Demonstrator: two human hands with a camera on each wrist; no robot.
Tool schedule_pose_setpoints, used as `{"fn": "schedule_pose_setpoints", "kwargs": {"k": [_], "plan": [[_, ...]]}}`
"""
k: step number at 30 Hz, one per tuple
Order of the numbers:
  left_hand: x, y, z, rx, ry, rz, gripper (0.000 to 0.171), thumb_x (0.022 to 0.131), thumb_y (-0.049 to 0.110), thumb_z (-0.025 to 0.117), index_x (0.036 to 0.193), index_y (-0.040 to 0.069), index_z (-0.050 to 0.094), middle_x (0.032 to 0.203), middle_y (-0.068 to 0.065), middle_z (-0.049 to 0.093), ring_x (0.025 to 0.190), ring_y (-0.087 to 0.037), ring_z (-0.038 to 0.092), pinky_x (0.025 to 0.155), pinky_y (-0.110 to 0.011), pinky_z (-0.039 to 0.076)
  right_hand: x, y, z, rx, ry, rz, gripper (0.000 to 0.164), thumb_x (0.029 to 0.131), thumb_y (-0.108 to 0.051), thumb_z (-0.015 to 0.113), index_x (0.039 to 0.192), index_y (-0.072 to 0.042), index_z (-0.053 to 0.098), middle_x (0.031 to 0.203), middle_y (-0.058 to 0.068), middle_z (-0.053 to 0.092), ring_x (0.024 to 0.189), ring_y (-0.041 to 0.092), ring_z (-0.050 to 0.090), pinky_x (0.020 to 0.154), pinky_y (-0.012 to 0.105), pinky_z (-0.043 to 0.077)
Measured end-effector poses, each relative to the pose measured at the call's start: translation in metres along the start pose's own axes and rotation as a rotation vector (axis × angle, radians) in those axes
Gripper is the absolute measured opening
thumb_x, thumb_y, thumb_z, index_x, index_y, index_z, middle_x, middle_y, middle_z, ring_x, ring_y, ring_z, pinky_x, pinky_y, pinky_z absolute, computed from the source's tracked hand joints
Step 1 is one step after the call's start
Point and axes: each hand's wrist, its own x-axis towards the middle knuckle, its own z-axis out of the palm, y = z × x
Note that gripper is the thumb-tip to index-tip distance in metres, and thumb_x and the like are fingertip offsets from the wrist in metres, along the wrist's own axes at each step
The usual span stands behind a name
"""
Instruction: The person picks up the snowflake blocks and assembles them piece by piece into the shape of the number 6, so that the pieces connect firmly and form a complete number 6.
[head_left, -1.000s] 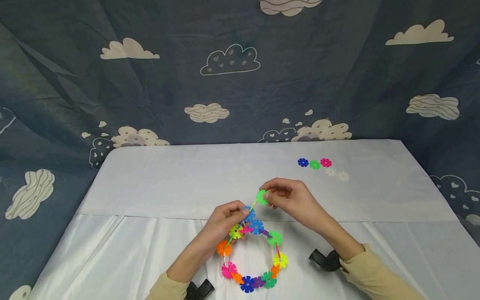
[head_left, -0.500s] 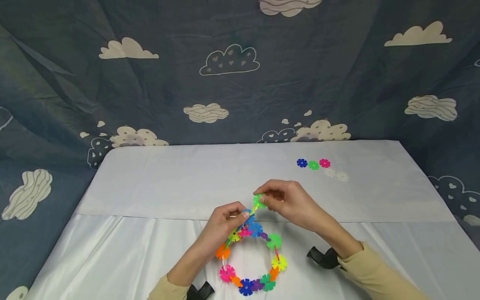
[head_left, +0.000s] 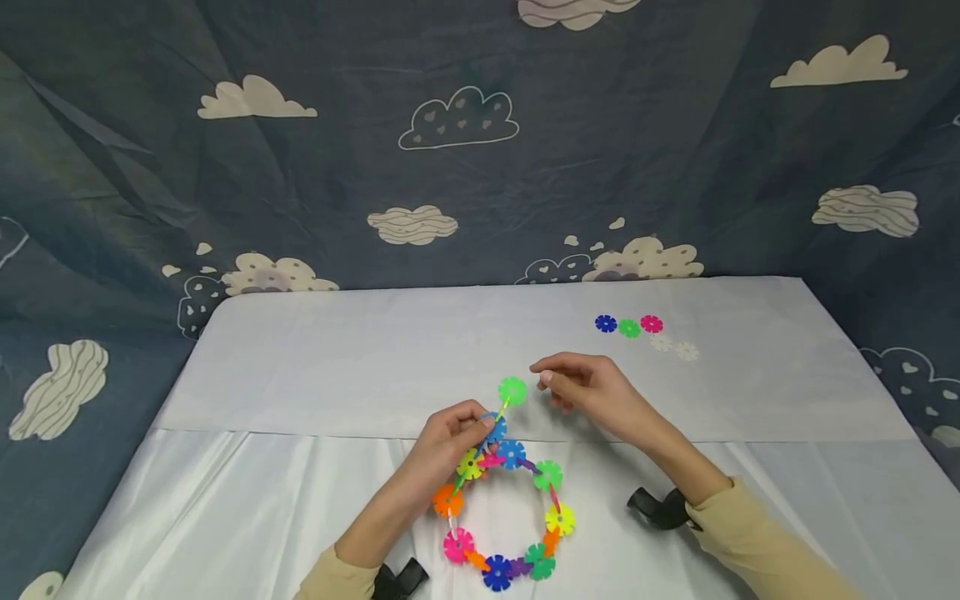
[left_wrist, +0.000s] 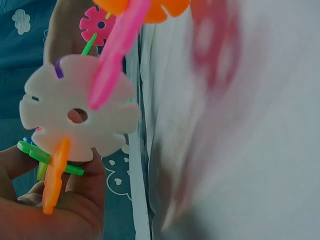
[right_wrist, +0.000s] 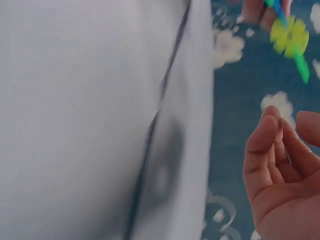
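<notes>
My left hand [head_left: 452,437] pinches a blue flower-shaped disc [head_left: 494,428] at the top of a ring of linked, slotted plastic discs. A light green disc [head_left: 513,391] sticks out beyond it, joined by a yellow disc [head_left: 504,408] seen edge-on. My right hand [head_left: 596,392] hovers a little right of the green disc, apart from it. Its fingers are loosely bent with nothing between them, as the right wrist view also shows. In the left wrist view a white disc [left_wrist: 47,100] of the ring hides part of the left hand [left_wrist: 50,215].
On the white-covered table [head_left: 337,358], further back, lie loose discs: dark blue [head_left: 606,323], green [head_left: 629,328], pink [head_left: 652,324] and two white ones [head_left: 686,351]. A dark cloud-print cloth [head_left: 465,183] hangs behind the table. Black straps [head_left: 660,508] sit at both wrists.
My right hand has let go of the light green disc and drawn back to the right. The green disc now stays attached to the chain, while the left hand keeps its hold.
</notes>
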Motion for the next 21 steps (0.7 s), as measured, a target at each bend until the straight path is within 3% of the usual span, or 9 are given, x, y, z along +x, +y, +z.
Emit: {"fn": "schedule_pose_setpoints", "kwargs": {"k": [6, 13, 18, 21], "plan": [[-0.001, -0.001, -0.001, 0.0, -0.01, 0.005, 0.031, 0.102, 0.028, 0.055, 0.101, -0.003, 0.057, 0.074, -0.005, 0.055, 0.057, -0.017, 0.053, 0.051, -0.022, 0.042, 0.003, 0.029, -0.029, -0.169, 0.106, 0.094, 0.024, 0.098, -0.015, 0.062, 0.119, -0.004, 0.067, 0.096, 0.012, 0.067, 0.078, 0.028, 0.06, 0.065, 0.033, 0.054], [0.001, -0.003, -0.002, -0.038, 0.013, -0.002, 0.025, 0.1, 0.024, 0.058, 0.106, 0.0, 0.053, 0.076, -0.005, 0.058, 0.057, -0.019, 0.058, 0.053, -0.024, 0.046, 0.021, 0.048, -0.068, -0.34, 0.181, 0.086, 0.025, 0.099, -0.011, 0.06, 0.122, -0.002, 0.065, 0.112, 0.014, 0.066, 0.087, 0.027, 0.061, 0.065, 0.031, 0.054], [0.001, -0.004, -0.001, -0.032, 0.016, 0.009, 0.033, 0.101, 0.023, 0.058, 0.126, 0.007, 0.045, 0.075, -0.003, 0.048, 0.061, -0.016, 0.05, 0.059, -0.027, 0.049, 0.036, 0.053, -0.087, -0.417, 0.171, 0.141, 0.032, 0.099, -0.01, 0.058, 0.13, -0.002, 0.058, 0.124, 0.02, 0.059, 0.094, 0.031, 0.062, 0.065, 0.033, 0.054], [0.001, -0.003, -0.001, -0.016, -0.002, 0.028, 0.042, 0.102, 0.021, 0.055, 0.142, 0.019, 0.039, 0.075, -0.003, 0.04, 0.063, -0.017, 0.047, 0.061, -0.029, 0.05, 0.046, 0.057, -0.09, -0.487, 0.141, 0.186, 0.039, 0.099, -0.011, 0.058, 0.136, -0.001, 0.053, 0.133, 0.025, 0.05, 0.104, 0.037, 0.058, 0.082, 0.045, 0.054]]}}
